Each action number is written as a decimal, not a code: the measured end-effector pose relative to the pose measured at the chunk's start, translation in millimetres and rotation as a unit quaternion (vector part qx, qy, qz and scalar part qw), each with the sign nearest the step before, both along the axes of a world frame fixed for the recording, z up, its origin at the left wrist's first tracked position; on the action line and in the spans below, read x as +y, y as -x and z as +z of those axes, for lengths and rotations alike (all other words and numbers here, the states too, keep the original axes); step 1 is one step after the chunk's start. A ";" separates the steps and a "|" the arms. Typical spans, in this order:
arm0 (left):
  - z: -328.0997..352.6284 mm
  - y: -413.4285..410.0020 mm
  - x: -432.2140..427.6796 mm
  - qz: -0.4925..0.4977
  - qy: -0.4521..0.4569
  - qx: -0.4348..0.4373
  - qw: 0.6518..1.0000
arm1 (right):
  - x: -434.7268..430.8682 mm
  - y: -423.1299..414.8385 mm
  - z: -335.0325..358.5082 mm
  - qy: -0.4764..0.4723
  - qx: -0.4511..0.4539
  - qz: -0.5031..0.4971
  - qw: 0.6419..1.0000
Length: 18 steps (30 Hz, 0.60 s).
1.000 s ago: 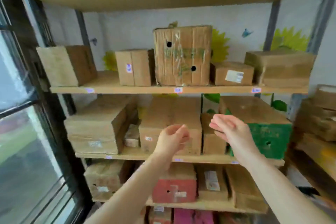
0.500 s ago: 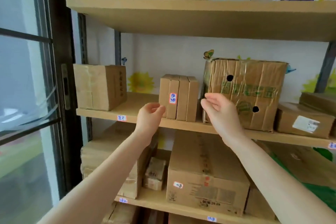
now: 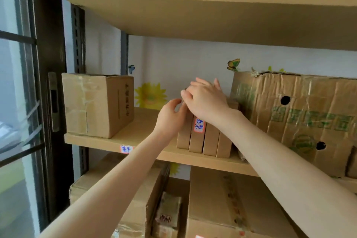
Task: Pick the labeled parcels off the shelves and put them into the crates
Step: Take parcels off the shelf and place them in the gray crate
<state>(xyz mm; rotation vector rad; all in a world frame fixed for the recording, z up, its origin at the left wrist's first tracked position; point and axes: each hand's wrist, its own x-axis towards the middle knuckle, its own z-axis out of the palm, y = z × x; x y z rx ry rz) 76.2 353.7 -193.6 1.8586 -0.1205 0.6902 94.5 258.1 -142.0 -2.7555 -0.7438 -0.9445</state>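
Reaching up to a shelf (image 3: 154,153) with both hands, toward a labeled parcel (image 3: 197,141) standing on end close to the front edge, second from the left in a row of four slim cartons (image 3: 210,141). Long axis vertical, narrow spine with its handwritten sticker turned outward, tops hidden beneath the hands. Right hand (image 3: 207,100) laid over the tops of the row, fingers nearly straight and fanned, gripping nothing visible. Left hand (image 3: 171,120) at the row's upper left corner, fingers curled against the leftmost carton (image 3: 182,139); impossible to tell whether actually clamped on it. Parcel directly below the right palm and just right of the left hand, wedged between neighbours, with a large crumpled box (image 3: 299,121) close on the right and a taped box (image 3: 96,104) well apart toward the shelf's left end. Probably best tipped forward from the top, then drawn straight out over the front edge.
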 end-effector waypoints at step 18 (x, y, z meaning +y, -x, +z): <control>-20.4 12.9 75.6 -0.065 0.181 -0.085 0.978 | 95.0 36.2 -24.4 -0.202 0.025 0.037 0.978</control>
